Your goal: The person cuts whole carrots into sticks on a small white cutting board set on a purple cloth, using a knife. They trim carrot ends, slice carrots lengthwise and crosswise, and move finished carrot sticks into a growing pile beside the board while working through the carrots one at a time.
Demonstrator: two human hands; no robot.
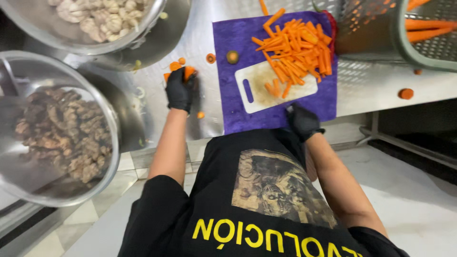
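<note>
Carrot pieces are held on a steel bench beside a purple mat.

A few orange carrot pieces [183, 70] are gripped by the left hand [180, 90], which is in a black glove and is closed on them, just left of the purple mat [228, 43]. The right hand [303, 121], gloved too, is curled at the mat's near edge; what it holds cannot be told. A white cutting board [257, 90] lies on the mat, with a pile of carrot sticks [297, 50] on it. Two metal bowls [62, 138] of food sit far left of the mat. The bench [371, 85] is under it all.
</note>
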